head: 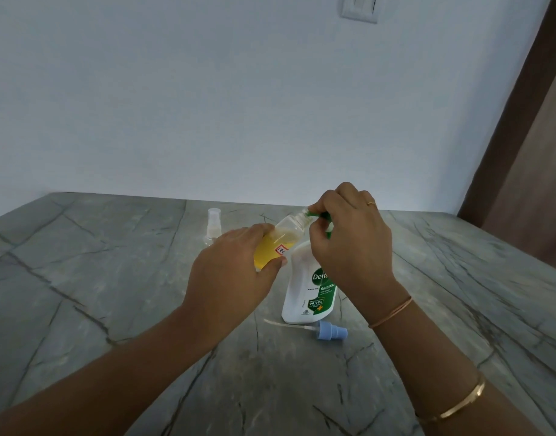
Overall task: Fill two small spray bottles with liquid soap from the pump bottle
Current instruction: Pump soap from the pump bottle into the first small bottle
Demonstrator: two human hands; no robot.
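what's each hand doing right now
Left hand: grips the tilted small spray bottle.
Right hand: pinches the green nozzle of the pump bottle.

The table (pixel 113 278) is grey stone with dark, crack-like veins, under a pale bluish-white wall (pixel 239 105). At centre frame, the clear small bottle (pixel 272 247) shows yellow liquid and a red-and-white sticker (pixel 282 249). The pump bottle (pixel 302 278) is white with a green label (pixel 321 298), and the spray cap (pixel 331 331) below it is light blue.
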